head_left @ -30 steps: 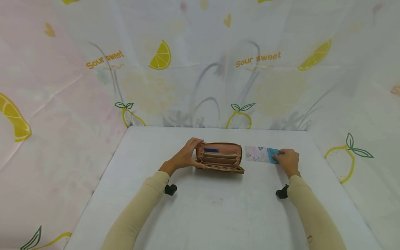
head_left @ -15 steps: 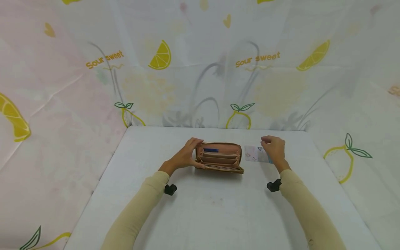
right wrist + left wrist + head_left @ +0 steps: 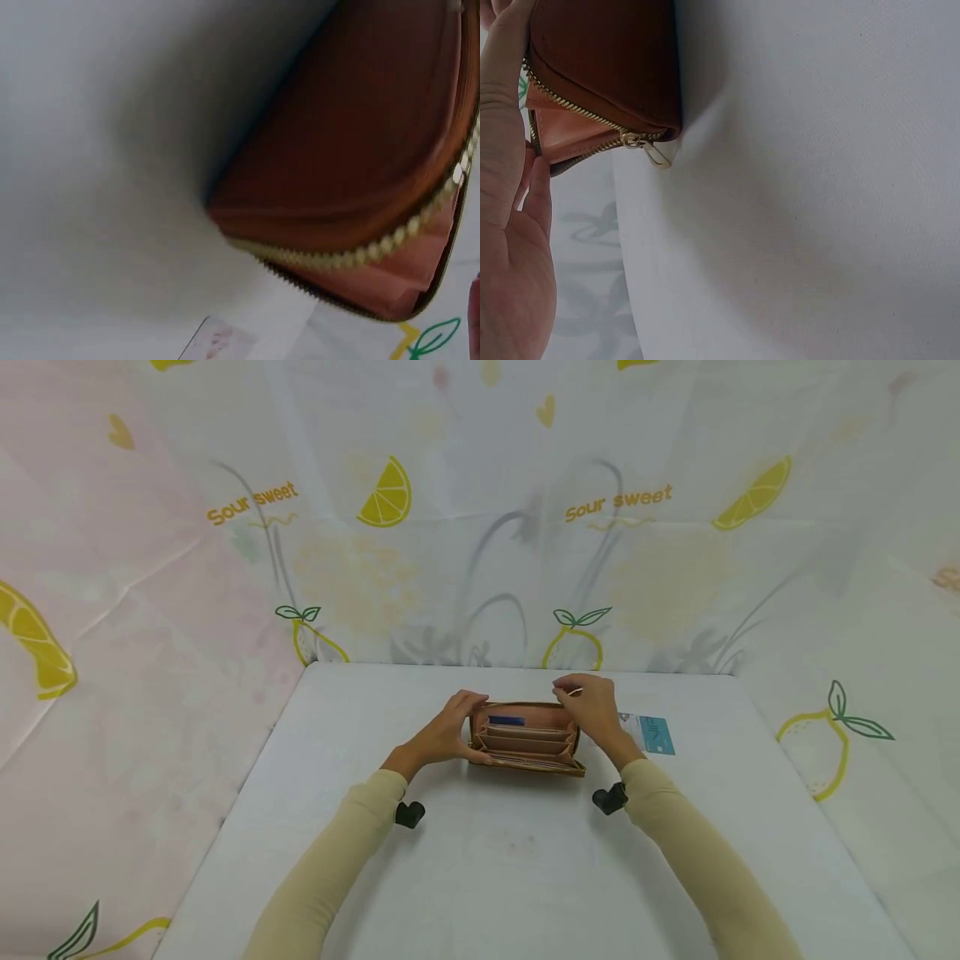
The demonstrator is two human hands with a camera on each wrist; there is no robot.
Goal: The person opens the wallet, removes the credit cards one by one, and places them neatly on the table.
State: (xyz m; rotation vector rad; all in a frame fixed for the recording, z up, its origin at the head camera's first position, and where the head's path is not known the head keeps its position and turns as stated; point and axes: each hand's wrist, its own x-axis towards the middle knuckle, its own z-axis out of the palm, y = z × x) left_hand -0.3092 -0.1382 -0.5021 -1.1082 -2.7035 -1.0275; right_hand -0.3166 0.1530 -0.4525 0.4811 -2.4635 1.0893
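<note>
One wallet [image 3: 528, 747], between left fingers [image 3: 467, 699], near right fingers [image 3: 577, 680] — contact unclear.

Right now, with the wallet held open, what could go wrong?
1. The left hand grips just one end of the wallet; a slip might let it fold or tip.
2. The zip teeth edge its mouth and could snag something going in.
3. The right hand is near the blue card; the wrist may brush it.
</note>
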